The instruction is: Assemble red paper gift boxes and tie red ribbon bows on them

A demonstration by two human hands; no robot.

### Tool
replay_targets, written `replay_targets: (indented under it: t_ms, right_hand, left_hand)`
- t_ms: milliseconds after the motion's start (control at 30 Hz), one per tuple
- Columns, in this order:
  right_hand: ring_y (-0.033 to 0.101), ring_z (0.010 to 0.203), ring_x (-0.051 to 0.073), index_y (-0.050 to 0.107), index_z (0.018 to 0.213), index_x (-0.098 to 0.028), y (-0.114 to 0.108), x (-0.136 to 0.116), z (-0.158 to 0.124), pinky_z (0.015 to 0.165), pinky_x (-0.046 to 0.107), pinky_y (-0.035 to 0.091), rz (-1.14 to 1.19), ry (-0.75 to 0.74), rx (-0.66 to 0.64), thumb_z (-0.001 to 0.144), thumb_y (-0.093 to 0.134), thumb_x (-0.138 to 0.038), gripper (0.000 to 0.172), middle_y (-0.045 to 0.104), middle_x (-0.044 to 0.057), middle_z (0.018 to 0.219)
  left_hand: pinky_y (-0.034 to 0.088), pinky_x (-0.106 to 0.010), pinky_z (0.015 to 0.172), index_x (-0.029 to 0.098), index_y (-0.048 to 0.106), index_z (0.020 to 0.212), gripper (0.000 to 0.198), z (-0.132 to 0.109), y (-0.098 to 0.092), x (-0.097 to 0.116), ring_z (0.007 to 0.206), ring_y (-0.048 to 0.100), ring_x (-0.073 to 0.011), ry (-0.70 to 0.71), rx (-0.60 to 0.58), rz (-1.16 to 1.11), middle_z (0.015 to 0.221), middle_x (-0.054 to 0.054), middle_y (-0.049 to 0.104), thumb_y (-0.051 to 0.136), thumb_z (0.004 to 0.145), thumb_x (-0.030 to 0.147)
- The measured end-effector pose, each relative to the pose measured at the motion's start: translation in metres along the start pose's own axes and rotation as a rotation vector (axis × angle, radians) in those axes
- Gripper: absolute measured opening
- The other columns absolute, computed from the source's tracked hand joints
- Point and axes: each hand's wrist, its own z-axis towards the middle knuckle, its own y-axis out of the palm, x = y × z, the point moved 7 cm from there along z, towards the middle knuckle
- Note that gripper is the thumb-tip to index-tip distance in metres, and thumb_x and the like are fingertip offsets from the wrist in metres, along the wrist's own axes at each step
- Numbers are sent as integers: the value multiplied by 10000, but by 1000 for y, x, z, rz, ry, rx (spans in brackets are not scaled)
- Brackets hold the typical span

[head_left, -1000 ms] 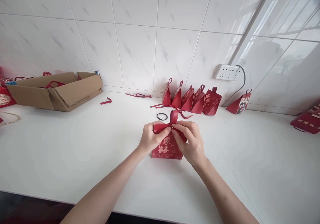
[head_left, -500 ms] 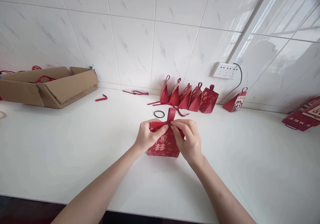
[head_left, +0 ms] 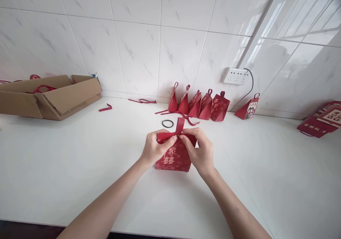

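Note:
A red paper gift box (head_left: 176, 159) with pale printed characters stands on the white table in front of me. From its top rises a looped red strap (head_left: 179, 126). My left hand (head_left: 157, 145) grips the top edge on the left, thumb on the front beside the strap's base. On the other side my right hand (head_left: 199, 150) pinches the same top edge, its thumb close to the left thumb and its fingers behind. Something small and gold-coloured shows between the thumb tips. The fingers at the back of the box are partly hidden.
Several finished-looking red boxes (head_left: 206, 106) stand along the tiled wall, and one more (head_left: 247, 107) sits apart. A black ring (head_left: 167, 123) and loose red straps (head_left: 142, 101) lie behind my hands. An open cardboard box (head_left: 71, 96) is at left, a power socket (head_left: 236, 76) at right.
My right thumb has come down onto the front by the strap's base, and the right fingers have gone behind the top edge. The view has shifted slightly.

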Motion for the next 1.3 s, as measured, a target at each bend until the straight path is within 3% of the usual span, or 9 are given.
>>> replay_targets:
  t_ms: [100,300,433,567,867,1000,1167,1300]
  right_hand:
    - [590,691,137,587,862,-235,-1,3,-1,602,271,489,49,65,19,847,591,-175,62,639,-6,798]
    - [574,693,135,571,863,-231,0,-2,-5,574,259,465,70,-6,-12,835,579,-156,81,603,-8,773]
    - [591,711,138,551,918,-237,1,4,-7,592,269,485,105,91,10,849,555,-179,90,610,0,827]
    - [612,829,167,534,981,-238,1,3,-7,683,306,516,80,74,34,835,574,-194,158,613,27,915]
    - [642,743,149,559,888,-238,0,8,-7,668,289,539,143,200,52,809,599,-227,89,655,-6,829]
    - [644,755,145,553,895,-238,1,10,-5,702,292,540,210,236,26,799,608,-225,112,654,-12,814]
    - [658,784,171,511,1053,-246,6,20,-6,698,327,549,362,381,-40,774,636,-251,305,673,2,842]
    - [667,828,192,545,1011,-241,8,22,-8,729,349,552,396,413,-78,772,635,-269,257,693,24,882]
  left_hand:
    - [320,-208,468,151,486,527,337,0,1,-1,488,373,-80,-2,-10,-5,495,33,399,634,734,373]
    - [342,-215,490,149,522,550,309,-2,0,1,517,405,-92,26,-19,2,523,16,460,623,743,367]
    - [361,-217,502,148,550,569,295,-2,-1,0,532,436,-101,13,1,6,539,7,493,635,740,373]
    - [370,-214,511,148,563,580,280,-2,0,-1,537,448,-101,11,5,-7,544,8,503,638,740,366]
    - [358,-213,497,150,552,563,296,-1,1,0,519,433,-95,-4,6,-2,527,16,481,633,739,374]
    - [366,-219,505,151,558,568,294,-3,0,1,538,456,-105,0,9,5,546,5,506,633,734,382]
    - [367,-225,505,151,549,558,306,-3,-1,0,541,466,-110,-6,17,11,556,-3,525,639,726,390]
    - [375,-227,505,152,548,563,311,-3,1,0,537,472,-111,-8,12,-10,557,-4,528,643,723,401]
